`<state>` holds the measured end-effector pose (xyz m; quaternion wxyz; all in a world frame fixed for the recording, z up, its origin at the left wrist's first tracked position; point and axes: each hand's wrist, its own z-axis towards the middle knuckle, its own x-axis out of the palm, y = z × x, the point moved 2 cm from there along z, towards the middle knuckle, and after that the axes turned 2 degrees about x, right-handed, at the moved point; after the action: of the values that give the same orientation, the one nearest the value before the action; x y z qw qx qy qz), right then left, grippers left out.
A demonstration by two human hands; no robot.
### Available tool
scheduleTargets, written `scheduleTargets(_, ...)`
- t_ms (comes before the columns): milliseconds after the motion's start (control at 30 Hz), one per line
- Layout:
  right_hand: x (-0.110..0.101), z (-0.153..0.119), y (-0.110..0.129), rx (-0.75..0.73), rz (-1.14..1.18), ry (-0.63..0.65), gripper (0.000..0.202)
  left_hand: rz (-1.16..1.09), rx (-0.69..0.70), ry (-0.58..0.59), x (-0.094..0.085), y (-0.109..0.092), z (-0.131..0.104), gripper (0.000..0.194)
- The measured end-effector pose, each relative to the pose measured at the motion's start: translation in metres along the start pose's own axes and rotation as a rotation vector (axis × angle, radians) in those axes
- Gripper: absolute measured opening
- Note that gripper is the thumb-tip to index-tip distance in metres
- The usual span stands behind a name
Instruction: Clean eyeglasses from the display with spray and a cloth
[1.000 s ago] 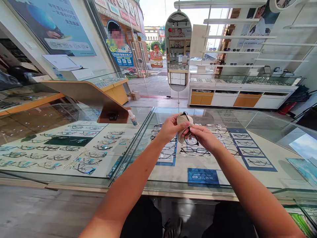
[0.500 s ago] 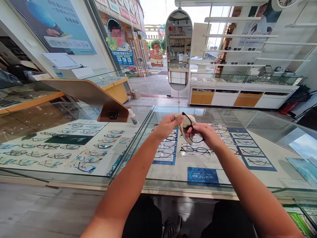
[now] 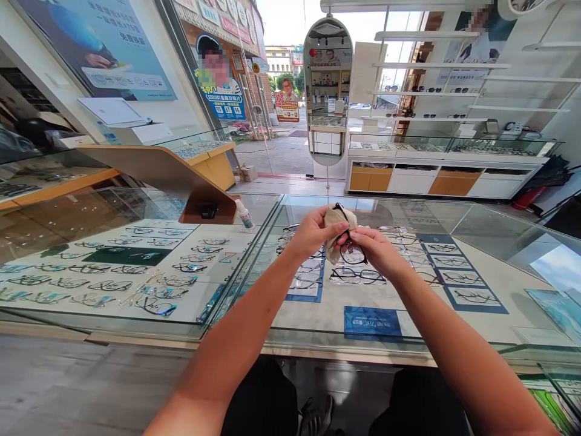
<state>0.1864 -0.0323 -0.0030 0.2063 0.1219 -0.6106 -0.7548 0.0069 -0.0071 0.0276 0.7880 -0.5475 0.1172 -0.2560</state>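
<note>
Above the glass counter, my right hand (image 3: 376, 247) pinches the frame of a black pair of glasses (image 3: 353, 261). One round lens hangs below the fingers, and a dark temple points up and away. My left hand (image 3: 313, 233) is closed on a beige cleaning cloth (image 3: 334, 221), its thumb pressed over the cloth against the glasses. The cloth is bunched around part of the frame, so the other lens is hidden. Both hands meet at the glasses, fingertips nearly touching.
Beneath the hands, the glass display counter (image 3: 313, 332) holds rows of eyeglasses (image 3: 358, 276) and a blue card (image 3: 372, 322). A white spray bottle (image 3: 244, 214) stands left, beside a brown wooden stand (image 3: 209, 203). Beyond are an oval mirror (image 3: 327, 91) and wall shelves (image 3: 440, 66).
My left hand has moved right, and its thumb now lies over the cloth near the frame. The glasses have turned and shifted slightly left with my right hand.
</note>
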Motion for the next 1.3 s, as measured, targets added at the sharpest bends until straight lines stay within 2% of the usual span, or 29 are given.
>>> scheduleTargets(100, 0.003, 0.0, -0.002, -0.008, -0.013, 0.015, 0.035, -0.01, 0.014, -0.05, 0.005, 0.0, -0.001, 0.048)
scheduleTargets(200, 0.004, -0.001, 0.0, 0.002, -0.017, 0.014, 0.034, 0.018, 0.036, -0.088, 0.003, -0.001, -0.001, 0.054)
scheduleTargets(267, 0.002, -0.002, 0.003, 0.005, -0.023, 0.01, 0.034, 0.046, 0.034, -0.049, -0.004, -0.001, 0.001, 0.055)
scheduleTargets(400, -0.007, -0.004, 0.012, -0.001, -0.052, -0.021, 0.034, 0.068, 0.012, 0.105, -0.02, -0.004, 0.003, 0.05)
scheduleTargets(533, -0.01, -0.004, 0.017, 0.001, -0.043, -0.035, 0.035, 0.052, -0.028, 0.17, -0.024, -0.009, 0.0, 0.046)
scheduleTargets(733, -0.002, -0.001, 0.007, 0.001, 0.04, -0.027, 0.033, 0.014, -0.008, 0.071, -0.007, -0.005, -0.001, 0.049)
scheduleTargets(867, 0.002, 0.0, 0.001, -0.006, 0.012, -0.002, 0.036, -0.015, 0.011, -0.048, 0.007, -0.001, -0.002, 0.049)
scheduleTargets(967, 0.003, 0.0, 0.001, -0.017, -0.003, 0.01, 0.036, -0.004, 0.054, -0.102, 0.008, -0.002, -0.002, 0.051)
scheduleTargets(1033, 0.003, 0.0, 0.003, -0.021, -0.012, 0.01, 0.036, 0.009, 0.052, -0.065, 0.003, -0.003, 0.0, 0.052)
scheduleTargets(1200, -0.005, -0.002, 0.008, -0.014, -0.013, -0.017, 0.035, 0.004, -0.023, 0.136, -0.016, -0.008, 0.002, 0.05)
scheduleTargets(1300, -0.007, -0.002, 0.01, -0.016, 0.01, -0.025, 0.034, 0.001, -0.034, 0.143, -0.019, -0.009, 0.001, 0.047)
